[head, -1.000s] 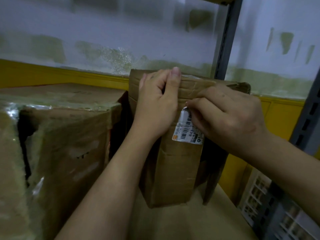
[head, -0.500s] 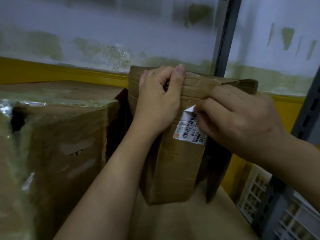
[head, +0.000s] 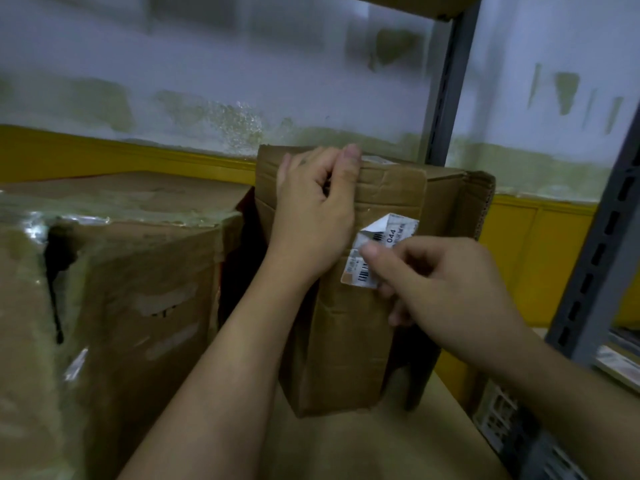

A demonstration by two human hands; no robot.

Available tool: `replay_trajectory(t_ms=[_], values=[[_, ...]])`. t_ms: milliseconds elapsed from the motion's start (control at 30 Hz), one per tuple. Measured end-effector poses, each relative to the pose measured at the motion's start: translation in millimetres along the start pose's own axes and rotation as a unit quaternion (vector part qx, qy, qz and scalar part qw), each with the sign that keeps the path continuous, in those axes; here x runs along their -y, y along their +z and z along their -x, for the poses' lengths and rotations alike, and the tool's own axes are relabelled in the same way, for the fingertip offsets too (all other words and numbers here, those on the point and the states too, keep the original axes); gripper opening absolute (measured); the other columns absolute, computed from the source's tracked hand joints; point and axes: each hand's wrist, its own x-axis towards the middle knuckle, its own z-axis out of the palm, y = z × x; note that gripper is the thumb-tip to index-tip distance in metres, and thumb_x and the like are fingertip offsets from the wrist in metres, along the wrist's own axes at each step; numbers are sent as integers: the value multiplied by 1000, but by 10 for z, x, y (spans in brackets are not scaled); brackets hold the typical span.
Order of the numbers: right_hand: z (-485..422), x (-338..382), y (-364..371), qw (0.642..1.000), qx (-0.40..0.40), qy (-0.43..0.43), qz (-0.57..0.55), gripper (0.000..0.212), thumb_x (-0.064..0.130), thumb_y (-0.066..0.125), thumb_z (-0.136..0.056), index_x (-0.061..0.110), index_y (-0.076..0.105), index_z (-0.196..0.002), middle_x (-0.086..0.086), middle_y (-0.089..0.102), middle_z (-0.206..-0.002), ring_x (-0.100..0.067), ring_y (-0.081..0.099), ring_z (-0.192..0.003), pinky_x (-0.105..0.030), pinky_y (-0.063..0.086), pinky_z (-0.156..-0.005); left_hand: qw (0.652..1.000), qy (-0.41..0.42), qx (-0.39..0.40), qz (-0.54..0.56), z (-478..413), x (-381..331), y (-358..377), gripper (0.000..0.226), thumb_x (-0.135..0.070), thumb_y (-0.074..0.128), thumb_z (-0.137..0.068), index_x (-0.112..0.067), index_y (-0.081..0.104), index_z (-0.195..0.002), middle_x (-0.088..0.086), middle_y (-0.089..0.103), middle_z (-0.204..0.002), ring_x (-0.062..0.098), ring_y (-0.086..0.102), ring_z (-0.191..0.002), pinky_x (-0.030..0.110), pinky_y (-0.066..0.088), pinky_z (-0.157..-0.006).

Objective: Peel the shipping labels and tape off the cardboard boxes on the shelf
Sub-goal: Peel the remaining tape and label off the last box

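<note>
Label (head: 398, 230), white with black barcodes and the digits 044, sticks to the front of the creased upright cardboard box (head: 346, 358) on the shelf (head: 381, 445), its upper-left corner folded back, the right hand (head: 450, 289) pinching it, the left hand (head: 311, 223) with its grip clamped on the box's top edge.

On my feed the back wall (head: 207, 64) is whitish, its paint flaked away in greenish-brown patches. A yellow band (head: 104, 150) runs along its lower part. A grey metal upright (head: 446, 81) of the racking stands against the wall right of centre, and a second, slotted upright (head: 595, 258) rises close at my right edge. The shelf board (head: 381, 445) underneath is plain brown. The edge of an upper shelf (head: 415, 3) cuts across the top. The light is dim and cool. Low at right I make out a white lattice crate (head: 498, 410), blurred.
</note>
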Motion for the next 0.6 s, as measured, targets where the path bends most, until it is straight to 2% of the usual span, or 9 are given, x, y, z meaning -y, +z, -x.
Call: replay_trajectory(t_ms=[67, 133, 233, 333, 433, 500, 600], values=[[-99, 70, 36, 985, 30, 100, -141, 57, 67, 57, -73, 12, 71, -72, -6, 68, -60, -21, 66, -48, -31, 53, -49, 1000, 0, 2, 7, 3, 17, -17, 41, -40, 37, -98, -17, 52, -67, -11, 45, -62, 8, 45, -66, 75, 36, -93], [-184, 103, 41, 968, 17, 128, -215, 53, 60, 61, -80, 8, 70, -72, -9, 66, -57, -26, 66, -48, -29, 51, -47, 1000, 4, 3, 10, 15, 25, -41, 48, -43, 36, -96, -7, 59, -74, -5, 54, -66, 11, 51, -69, 73, 37, -94], [-252, 121, 73, 958, 5, 113, -263, 40, 43, 64, -88, 7, 69, -72, -7, 66, -57, -20, 64, -47, -27, 50, -48, 1000, 4, 0, 7, 23, 20, -75, 56, -47, 35, -95, -1, 63, -82, 9, 64, -76, 20, 60, -77, 69, 39, -95], [-255, 98, 107, 946, -9, 92, -309, 31, 30, 65, -91, 5, 68, -71, -6, 66, -57, -16, 63, -48, -23, 54, -52, 1000, 14, 3, 2, 18, 33, -103, 52, -46, 36, -96, -4, 59, -76, -1, 57, -69, 15, 52, -72, 70, 40, -93], [-200, 47, 128, 940, -30, 74, -333, 29, 25, 66, -89, 2, 67, -72, -7, 64, -56, -17, 63, -49, -21, 52, -51, 1000, 23, 7, -10, 8, 31, -101, 41, -44, 37, -96, -20, 51, -66, -11, 48, -63, 7, 46, -67, 64, 41, -91], [-162, 31, 129, 935, -40, 72, -345, 28, 23, 67, -89, 1, 67, -70, -9, 64, -55, -17, 61, -47, -20, 50, -49, 999, 27, -2, -17, 8, 15, -83, 38, -43, 37, -96, -25, 45, -64, -13, 43, -61, 6, 44, -65, 59, 43, -86], [-117, -3, 117, 931, -54, 71, -354, 30, 20, 66, -89, 1, 64, -66, -10, 60, -52, -18, 57, -43, -21, 49, -46, 999, 34, -3, -16, 0, 27, -44, 39, -40, 39, -98, -25, 44, -62, -13, 41, -58, 7, 43, -63, 60, 43, -83]])
